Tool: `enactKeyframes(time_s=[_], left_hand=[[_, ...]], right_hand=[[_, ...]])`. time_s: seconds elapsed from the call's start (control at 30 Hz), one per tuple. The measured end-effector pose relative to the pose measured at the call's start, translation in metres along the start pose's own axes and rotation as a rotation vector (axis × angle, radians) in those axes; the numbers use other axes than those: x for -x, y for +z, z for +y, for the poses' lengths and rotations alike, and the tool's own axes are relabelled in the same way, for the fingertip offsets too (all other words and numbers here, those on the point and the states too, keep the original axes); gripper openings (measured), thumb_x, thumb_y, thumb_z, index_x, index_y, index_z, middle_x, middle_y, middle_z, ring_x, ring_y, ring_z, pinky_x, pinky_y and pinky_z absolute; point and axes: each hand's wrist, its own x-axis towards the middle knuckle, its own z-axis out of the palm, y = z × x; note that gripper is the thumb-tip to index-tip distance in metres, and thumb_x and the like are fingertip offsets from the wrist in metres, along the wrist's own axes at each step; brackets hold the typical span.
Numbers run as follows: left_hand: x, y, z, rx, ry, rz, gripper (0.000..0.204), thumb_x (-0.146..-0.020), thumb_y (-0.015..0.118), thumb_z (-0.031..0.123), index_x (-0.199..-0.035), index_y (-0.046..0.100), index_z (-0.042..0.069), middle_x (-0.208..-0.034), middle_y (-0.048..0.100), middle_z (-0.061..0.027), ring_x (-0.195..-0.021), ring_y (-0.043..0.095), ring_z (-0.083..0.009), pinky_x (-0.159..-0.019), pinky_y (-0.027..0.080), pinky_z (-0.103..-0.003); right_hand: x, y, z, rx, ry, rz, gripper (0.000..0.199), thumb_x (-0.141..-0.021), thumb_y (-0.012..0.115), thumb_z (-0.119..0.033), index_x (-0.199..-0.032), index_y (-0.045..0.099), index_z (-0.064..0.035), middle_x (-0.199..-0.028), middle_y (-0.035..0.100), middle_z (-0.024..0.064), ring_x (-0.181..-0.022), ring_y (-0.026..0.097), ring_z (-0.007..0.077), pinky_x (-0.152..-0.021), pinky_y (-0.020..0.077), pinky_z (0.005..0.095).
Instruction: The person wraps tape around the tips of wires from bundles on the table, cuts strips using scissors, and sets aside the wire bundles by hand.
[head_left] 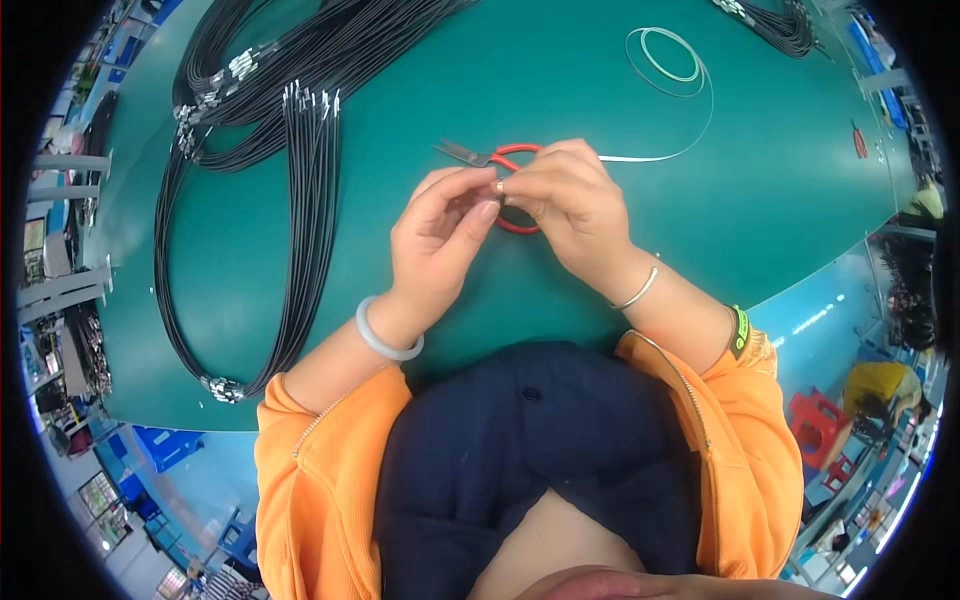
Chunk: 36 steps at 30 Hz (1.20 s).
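My left hand and my right hand meet fingertip to fingertip over the green table. Each is closed in a pinch. Between them shows a tiny pale piece, too small to name; the rest of what they hold is hidden by the fingers. Red-handled scissors lie on the table just beyond and partly under my hands, their blades pointing to the left. A thin white strip runs from behind my right hand to a loose coil at the far right.
Long bundles of black cables with silvery ends curve along the left of the green table. Another black cable bundle lies at the far right. A small red-handled tool rests near the right edge. A red stool stands on the floor.
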Motion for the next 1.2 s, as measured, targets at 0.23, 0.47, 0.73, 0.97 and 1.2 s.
enactKeyframes(time_s=[0.23,0.47,0.73,0.97,1.2], left_hand=[[-0.008,-0.005,-0.008,-0.054,0.024,-0.081,0.022,-0.083,0.057,-0.003,-0.105,0.057,-0.004,-0.104,0.051,-0.0089,-0.092,0.053,-0.0142,-0.08,0.045,-0.024],[-0.022,-0.008,-0.01,-0.19,0.022,-0.057,0.014,-0.08,0.062,0.0,-0.094,0.059,-0.001,-0.099,0.053,-0.0089,-0.089,0.052,-0.0163,-0.077,0.043,-0.025],[-0.061,-0.037,-0.024,0.029,-0.166,-0.124,0.01,-0.086,0.055,0.004,-0.096,0.052,0.002,-0.106,0.049,-0.007,-0.092,0.049,-0.0147,-0.081,0.041,-0.026],[-0.065,-0.028,-0.034,0.05,-0.169,0.044,0.011,-0.091,0.05,0.009,-0.099,0.052,0.001,-0.104,0.052,-0.007,-0.089,0.05,-0.0129,-0.08,0.042,-0.025],[-0.068,-0.04,-0.033,-0.049,-0.062,-0.089,0.011,-0.09,0.051,0.008,-0.098,0.053,0.001,-0.105,0.052,-0.0078,-0.09,0.051,-0.0129,-0.08,0.042,-0.025]], right_hand=[[0.0,0.0,0.01,0.19,-0.198,0.026,0.021,-0.062,0.067,-0.002,-0.082,0.067,-0.0098,-0.082,0.062,0.0019,-0.078,0.053,0.0204,-0.069,0.044,0.031],[-0.006,-0.001,0.021,0.199,-0.235,0.063,0.016,-0.061,0.065,-0.009,-0.076,0.063,-0.0125,-0.085,0.062,0.0004,-0.08,0.057,0.0199,-0.069,0.0438,0.0343],[-0.033,0.027,0.065,0.19,-0.314,0.235,0.004,-0.065,0.061,-0.018,-0.067,0.059,-0.0171,-0.071,0.057,-0.0038,-0.074,0.054,0.0193,-0.065,0.0383,0.036],[-0.026,0.022,0.065,-0.002,-0.151,0.156,0.008,-0.071,0.063,-0.022,-0.068,0.063,-0.0147,-0.067,0.058,-0.0017,-0.074,0.055,0.0201,-0.068,0.0383,0.0357],[-0.028,0.026,0.067,-0.008,-0.088,0.103,0.011,-0.073,0.065,-0.022,-0.068,0.064,-0.0119,-0.066,0.056,0.0029,-0.069,0.055,0.0212,-0.066,0.0404,0.0358]])
